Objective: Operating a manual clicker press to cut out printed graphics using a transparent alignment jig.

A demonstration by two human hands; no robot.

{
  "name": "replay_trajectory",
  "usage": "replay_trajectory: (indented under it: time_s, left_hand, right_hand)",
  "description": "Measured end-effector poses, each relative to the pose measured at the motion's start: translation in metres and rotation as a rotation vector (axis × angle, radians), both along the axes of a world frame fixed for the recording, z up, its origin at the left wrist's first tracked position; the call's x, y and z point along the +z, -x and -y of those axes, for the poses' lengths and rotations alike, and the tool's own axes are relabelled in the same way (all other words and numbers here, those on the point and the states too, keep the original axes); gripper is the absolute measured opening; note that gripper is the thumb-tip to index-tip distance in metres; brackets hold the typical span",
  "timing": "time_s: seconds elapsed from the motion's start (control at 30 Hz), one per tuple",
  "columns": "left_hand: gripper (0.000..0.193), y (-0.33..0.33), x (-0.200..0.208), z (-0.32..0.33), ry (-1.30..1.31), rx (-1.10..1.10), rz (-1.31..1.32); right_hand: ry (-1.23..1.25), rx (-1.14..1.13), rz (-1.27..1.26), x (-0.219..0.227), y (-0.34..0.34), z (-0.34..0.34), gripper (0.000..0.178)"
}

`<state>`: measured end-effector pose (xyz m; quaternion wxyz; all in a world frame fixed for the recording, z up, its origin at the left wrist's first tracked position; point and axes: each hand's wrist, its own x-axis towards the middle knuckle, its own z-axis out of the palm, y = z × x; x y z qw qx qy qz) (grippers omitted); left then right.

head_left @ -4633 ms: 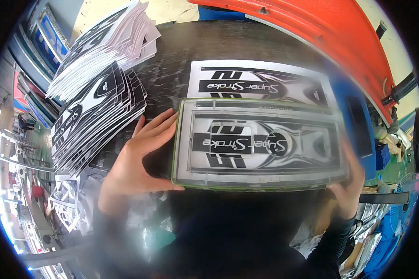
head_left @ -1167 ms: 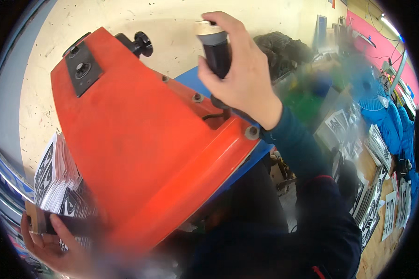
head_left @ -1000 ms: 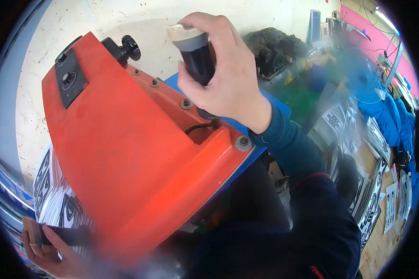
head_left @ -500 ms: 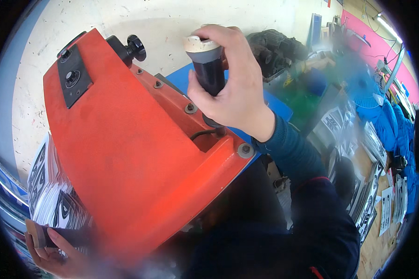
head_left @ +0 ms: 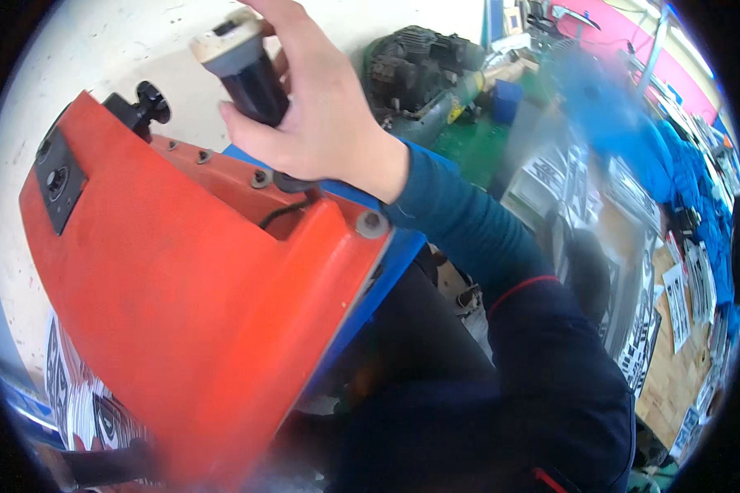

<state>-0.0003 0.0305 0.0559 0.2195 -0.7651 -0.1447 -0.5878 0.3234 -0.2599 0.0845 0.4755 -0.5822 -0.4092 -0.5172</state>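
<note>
My right hand (head_left: 329,123) is shut around a black handle with a cream cap (head_left: 251,78) that stands up from the top edge of a big orange press lid (head_left: 197,312). The lid fills the left half of the view and slopes down toward me. A black knob (head_left: 144,107) sits on its far corner. Black-and-white printed sheets (head_left: 78,403) show beneath the lid at the lower left. A dark blur (head_left: 99,467) beside those sheets is where my left hand lies; its fingers are not visible.
A dark motor on a green tank (head_left: 419,66) stands on the floor beyond the press. To the right, a bench (head_left: 674,386) carries more printed sheets (head_left: 641,345) and blue cloth (head_left: 699,189). A blue frame edge (head_left: 390,263) runs under the lid.
4.6 s ago both hands held a framed printed sheet flat under the raised lid. Since then my right hand has gripped the handle, and over the last second hand and handle have shifted up and left.
</note>
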Motion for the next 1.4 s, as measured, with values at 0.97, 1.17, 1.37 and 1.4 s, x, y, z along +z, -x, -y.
replay_trajectory:
  time_s: [0.97, 1.17, 1.37, 1.4]
  left_hand:
    - [0.108, 0.060, -0.086, 0.012, 0.666, -0.361, -0.878]
    - [0.102, 0.061, -0.086, 0.005, 0.654, -0.422, -0.889]
    - [0.098, 0.061, -0.092, -0.007, 0.633, -0.491, -0.874]
    - [0.098, 0.061, -0.087, 0.002, 0.631, -0.450, -0.856]
  right_hand:
    - [-0.191, 0.835, -0.745, -0.004, 0.064, -0.007, 0.027]
    - [-0.277, 0.524, -0.703, 0.000, -0.006, -0.005, 0.020]
    - [-0.212, 0.374, -0.820, 0.001, -0.050, 0.004, 0.028]
    - [-0.271, 0.425, -0.749, -0.005, -0.056, 0.009, 0.026]
